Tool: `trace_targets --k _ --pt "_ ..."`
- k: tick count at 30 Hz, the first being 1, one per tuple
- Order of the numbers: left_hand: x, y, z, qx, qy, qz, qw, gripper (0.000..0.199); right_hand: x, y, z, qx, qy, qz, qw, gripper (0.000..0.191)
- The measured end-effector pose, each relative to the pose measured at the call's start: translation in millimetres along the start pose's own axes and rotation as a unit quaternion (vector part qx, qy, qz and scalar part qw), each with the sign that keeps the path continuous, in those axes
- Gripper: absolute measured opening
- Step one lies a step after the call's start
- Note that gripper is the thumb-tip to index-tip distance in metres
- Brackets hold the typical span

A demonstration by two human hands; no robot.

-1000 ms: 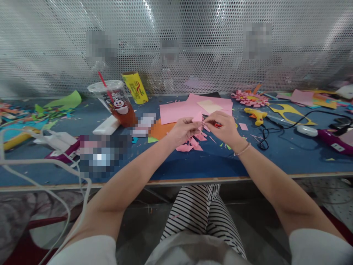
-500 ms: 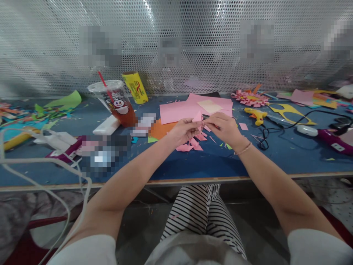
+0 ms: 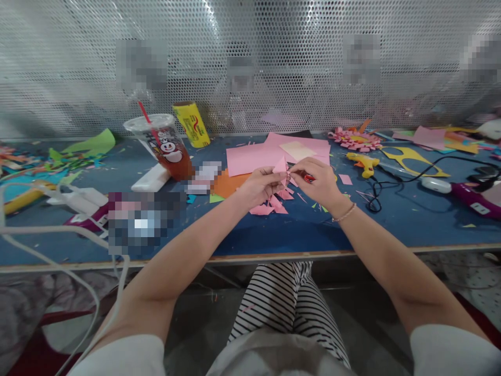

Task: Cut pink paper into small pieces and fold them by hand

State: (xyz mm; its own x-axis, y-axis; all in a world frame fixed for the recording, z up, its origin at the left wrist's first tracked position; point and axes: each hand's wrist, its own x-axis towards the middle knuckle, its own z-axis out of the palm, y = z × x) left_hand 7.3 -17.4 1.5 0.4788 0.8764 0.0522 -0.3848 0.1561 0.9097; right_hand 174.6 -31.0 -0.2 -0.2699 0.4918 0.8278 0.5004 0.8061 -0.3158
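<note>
1. And there was the left hand (image 3: 261, 187), out over the middle of the table (image 3: 274, 240), its thumb and fingers closed on a small pink piece (image 3: 279, 166), which stood up from the grip.
2. In from the right came the right hand (image 3: 319, 181), its thumb and forefinger pinched together at the right edge of that same piece! A small red thing (image 3: 309, 178) showed under its curled fingers; what it was, I could not tell. A bracelet (image 3: 344, 212) circled that wrist.
3. Just below the fingertips, pink scraps (image 3: 274, 205) lay heaped on the table, and a small pink square (image 3: 345, 179) lay to the right of the right hand.
4. On the far side of the hands, pink sheets (image 3: 245, 158) overlapped, a cream sheet (image 3: 298, 151) on top of them; orange paper (image 3: 230, 185) lay beside them, to the left.
5. Over on the left, a cup (image 3: 176, 156) with a red straw stood just beside a white box (image 3: 151, 178), and a yellow tube (image 3: 192, 124) leaned on the far side.
6. Out to the right, a fringed pink bundle (image 3: 354, 140) sat at the far edge, a yellow glue gun (image 3: 365, 164) on the near side of it, and a yellow cutout sheet (image 3: 415, 163) farther right.
</note>
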Motion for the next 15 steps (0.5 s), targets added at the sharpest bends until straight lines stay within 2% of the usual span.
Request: trace_targets --k 8,15 --pt "3.4 -3.2 -1.8 0.033 0.017 0.035 0.999 0.017 2.0 0.7 5.7 0.158 -0.022 0.152 0.975 0.001" --pt "3.5 -3.5 -2.8 0.114 0.016 0.096 0.989 0.023 3.2 4.9 6.1 0.221 -0.050 0.198 0.954 0.007"
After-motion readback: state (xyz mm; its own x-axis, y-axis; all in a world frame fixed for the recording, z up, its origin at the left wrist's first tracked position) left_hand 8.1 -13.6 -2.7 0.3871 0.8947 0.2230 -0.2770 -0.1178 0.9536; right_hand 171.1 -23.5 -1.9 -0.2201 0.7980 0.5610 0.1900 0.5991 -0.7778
